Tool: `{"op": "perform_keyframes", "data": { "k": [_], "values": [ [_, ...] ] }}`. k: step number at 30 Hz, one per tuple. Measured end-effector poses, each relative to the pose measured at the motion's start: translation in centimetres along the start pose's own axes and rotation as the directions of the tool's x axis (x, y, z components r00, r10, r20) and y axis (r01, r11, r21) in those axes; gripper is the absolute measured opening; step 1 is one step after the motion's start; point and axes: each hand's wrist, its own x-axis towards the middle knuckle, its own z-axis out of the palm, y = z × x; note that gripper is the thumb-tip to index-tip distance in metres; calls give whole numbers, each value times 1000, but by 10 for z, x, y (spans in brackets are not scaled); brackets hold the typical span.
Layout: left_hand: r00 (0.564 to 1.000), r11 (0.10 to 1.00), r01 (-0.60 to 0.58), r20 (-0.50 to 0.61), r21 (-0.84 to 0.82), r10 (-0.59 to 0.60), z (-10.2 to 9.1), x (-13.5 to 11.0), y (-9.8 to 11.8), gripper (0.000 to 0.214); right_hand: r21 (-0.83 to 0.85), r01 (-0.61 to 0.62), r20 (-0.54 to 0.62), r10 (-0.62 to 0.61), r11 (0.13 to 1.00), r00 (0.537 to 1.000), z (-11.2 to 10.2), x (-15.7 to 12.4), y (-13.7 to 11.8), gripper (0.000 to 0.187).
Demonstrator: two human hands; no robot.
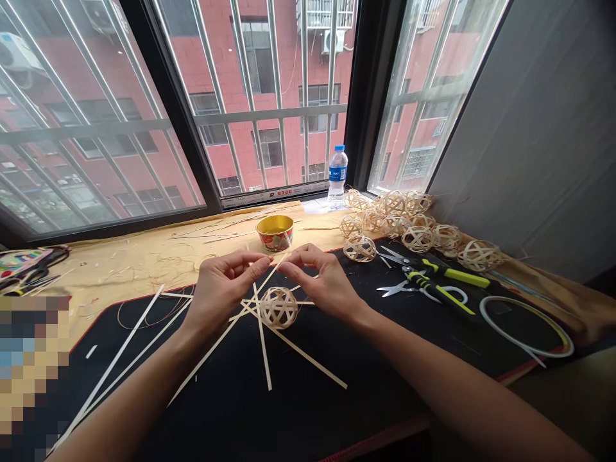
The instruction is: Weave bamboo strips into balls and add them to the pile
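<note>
My left hand (pixel 226 279) and my right hand (pixel 323 279) are raised close together over the black mat, thumbs and forefingers pinched. A pale bamboo strip (pixel 273 272) passes between the fingertips and seems to be gripped by my right hand. What the left fingers pinch is too small to make out. Below them, several flat strips (pixel 308 358) cross in a star shape on the mat. A small woven bamboo ball (pixel 279 308) rests on the crossing, between my wrists. Part of the star is hidden behind my left hand.
A gold-lined tin (pixel 274 232) stands behind my hands. Several woven balls (pixel 418 236) are heaped at the back right, near a water bottle (pixel 337 174). Scissors (pixel 418 290), yellow-black pliers (pixel 445 292) and a white coil (pixel 527 326) lie right. Long strips (pixel 120 350) lie left.
</note>
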Motion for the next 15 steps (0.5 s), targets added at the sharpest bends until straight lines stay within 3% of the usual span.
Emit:
{"op": "perform_keyframes", "data": {
  "k": [5,15],
  "values": [
    [1000,1000,24,-7,-11,-24,0,0,-1,23,217,-86,-3,89,972,996,3,0,-1,17],
    [998,997,-6,-56,-71,2,1,1,-4,18,327,-217,119,187,920,975,5,-2,-7,30]
  ]
}}
